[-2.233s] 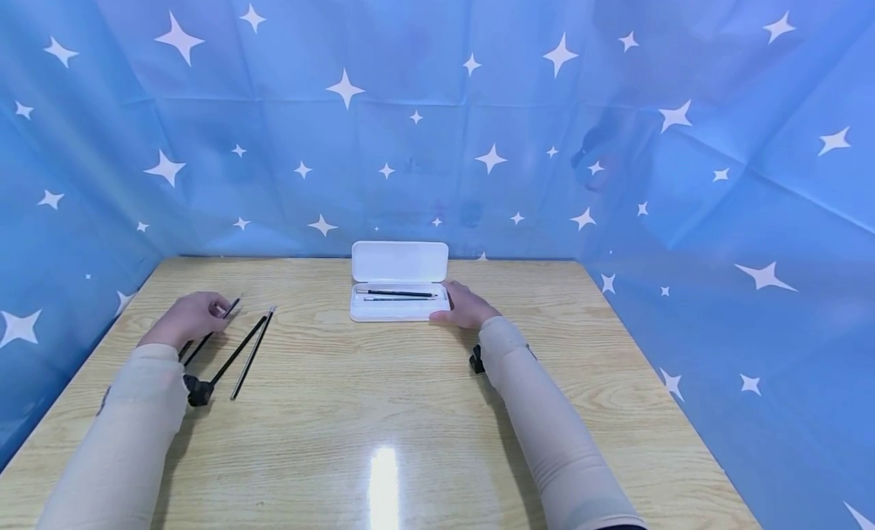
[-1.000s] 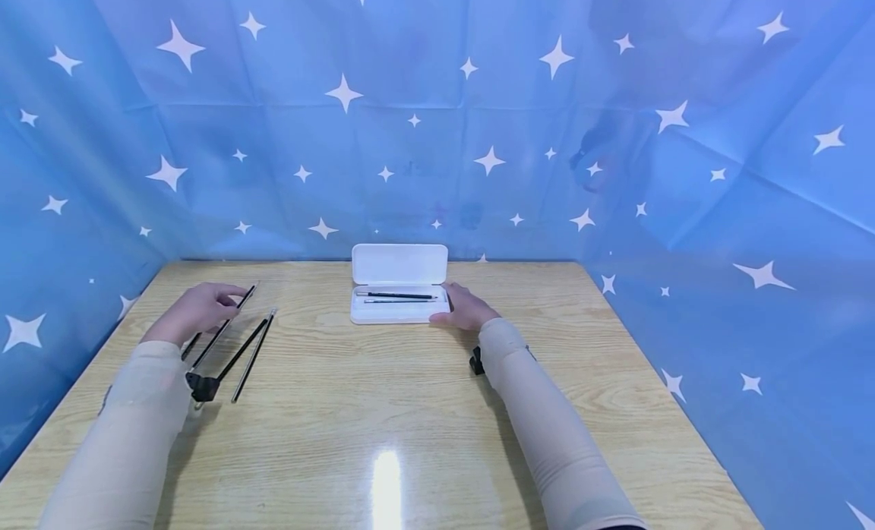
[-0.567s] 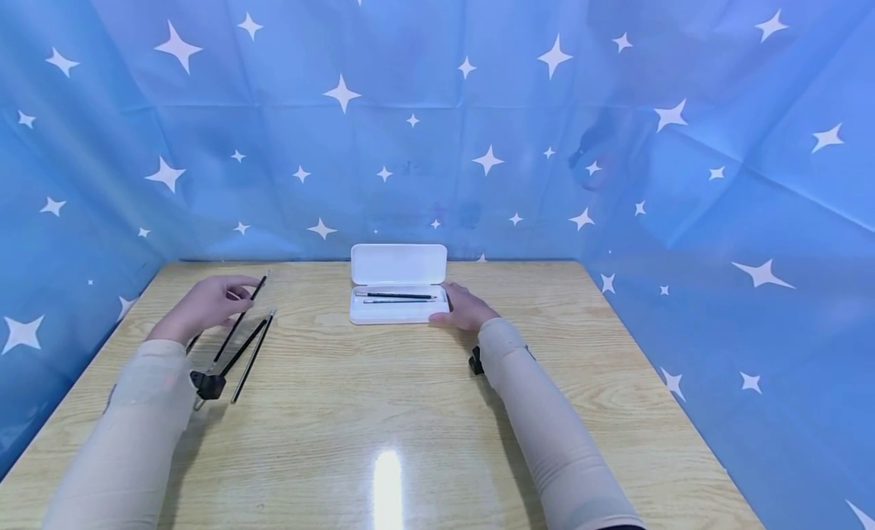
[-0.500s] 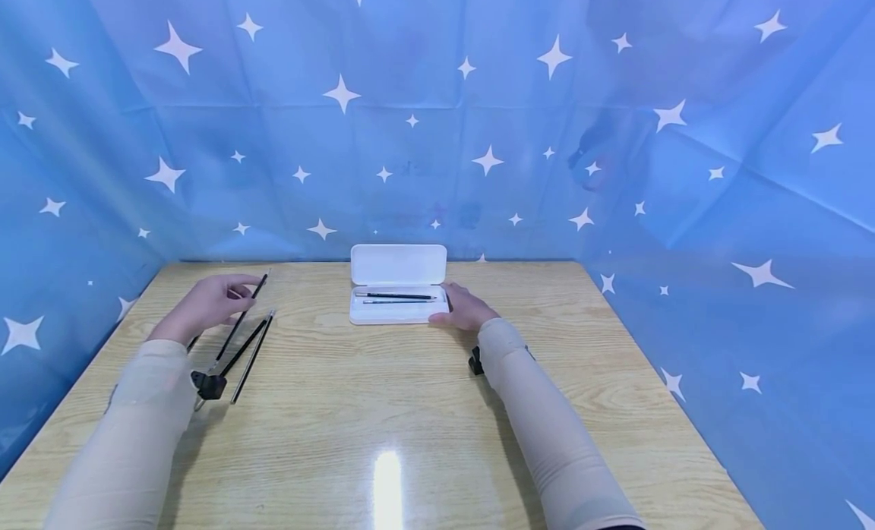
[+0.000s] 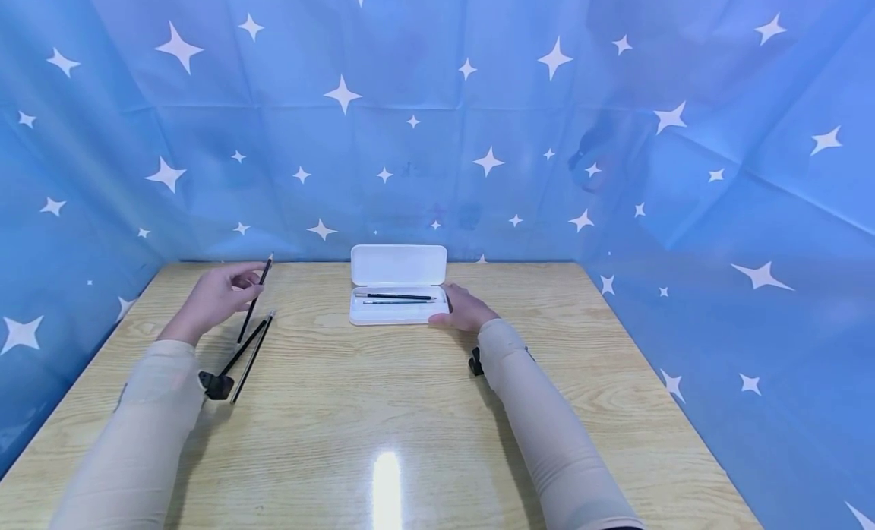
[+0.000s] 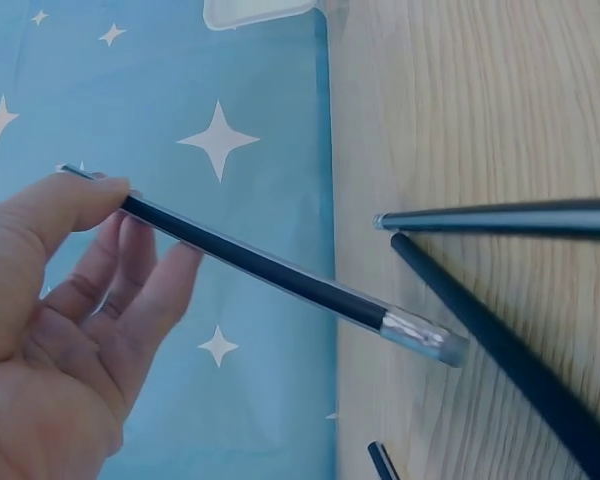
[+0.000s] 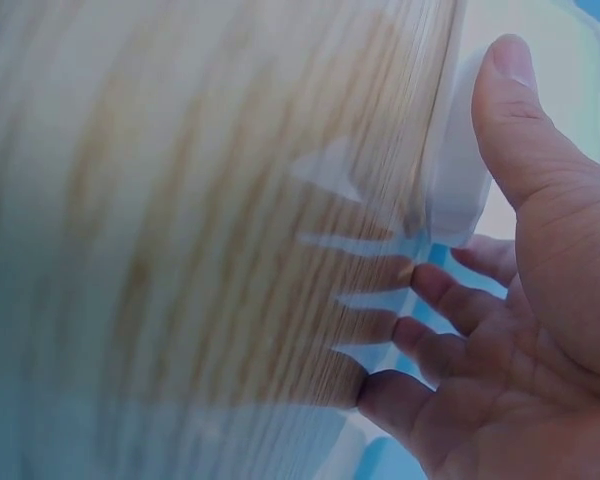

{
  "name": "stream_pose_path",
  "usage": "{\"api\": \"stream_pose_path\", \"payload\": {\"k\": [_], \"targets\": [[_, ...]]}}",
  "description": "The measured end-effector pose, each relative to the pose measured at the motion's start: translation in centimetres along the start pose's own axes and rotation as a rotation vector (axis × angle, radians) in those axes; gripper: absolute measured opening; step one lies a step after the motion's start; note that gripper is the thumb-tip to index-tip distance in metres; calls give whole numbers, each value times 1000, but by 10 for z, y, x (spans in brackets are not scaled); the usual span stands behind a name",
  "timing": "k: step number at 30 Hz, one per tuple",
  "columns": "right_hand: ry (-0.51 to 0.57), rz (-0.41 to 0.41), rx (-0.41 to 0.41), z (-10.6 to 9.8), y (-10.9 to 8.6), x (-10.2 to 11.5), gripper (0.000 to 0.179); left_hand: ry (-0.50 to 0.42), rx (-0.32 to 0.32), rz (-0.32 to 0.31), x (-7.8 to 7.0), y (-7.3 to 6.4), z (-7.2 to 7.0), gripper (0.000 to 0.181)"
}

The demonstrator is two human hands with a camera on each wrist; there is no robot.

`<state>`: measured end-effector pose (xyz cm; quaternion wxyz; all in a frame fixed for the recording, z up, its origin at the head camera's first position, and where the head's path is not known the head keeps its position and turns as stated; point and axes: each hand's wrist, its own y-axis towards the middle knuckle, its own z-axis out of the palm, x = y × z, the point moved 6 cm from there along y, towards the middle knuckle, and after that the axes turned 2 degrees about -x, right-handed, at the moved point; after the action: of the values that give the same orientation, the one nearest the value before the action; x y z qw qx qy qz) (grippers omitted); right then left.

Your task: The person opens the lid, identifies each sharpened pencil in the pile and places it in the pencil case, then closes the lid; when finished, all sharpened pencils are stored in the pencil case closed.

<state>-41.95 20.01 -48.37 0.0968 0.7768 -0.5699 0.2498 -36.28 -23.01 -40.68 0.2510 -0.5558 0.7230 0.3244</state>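
Observation:
My left hand (image 5: 217, 296) pinches a dark pencil (image 5: 251, 310) between thumb and fingers, slanted, its sharpened tip up and away. In the left wrist view, the silver ferrule and eraser of this pencil (image 6: 270, 268) stick out over the table. Below that hand, two more dark pencils (image 5: 253, 357) lie in a narrow V. An opened white pencil case (image 5: 399, 320) stands at the back middle, with two pencils (image 5: 399, 295) lying lengthwise in it. My right hand (image 5: 468, 308) holds the case's right end, thumb at the front corner and fingers around the side.
The end of another dark pencil (image 6: 382, 462) shows low in the left wrist view. The case's raised lid (image 5: 399, 265) stands near the wooden table's (image 5: 437, 408) back edge. A blue star-patterned cloth (image 5: 410, 120) hangs behind and along both sides.
My left hand has lifted the pencil from among those at the left and moved it right and away, turning it steeper. The right hand and pencil case have stayed put.

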Motion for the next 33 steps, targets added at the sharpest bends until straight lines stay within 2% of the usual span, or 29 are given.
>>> {"api": "stream_pose_path", "payload": {"k": [9, 16, 23, 33], "targets": [[11, 3, 4, 1, 0, 0, 82, -10, -115, 57, -8, 5, 6, 46], [9, 15, 8, 0, -1, 1, 82, -52, -173, 104, -13, 11, 14, 45], [5, 11, 0, -1, 1, 0, 82, -145, -201, 68, -14, 17, 23, 48], [11, 23, 8, 0, 0, 0, 83, -192, -243, 90, -25, 24, 34, 46]]}}
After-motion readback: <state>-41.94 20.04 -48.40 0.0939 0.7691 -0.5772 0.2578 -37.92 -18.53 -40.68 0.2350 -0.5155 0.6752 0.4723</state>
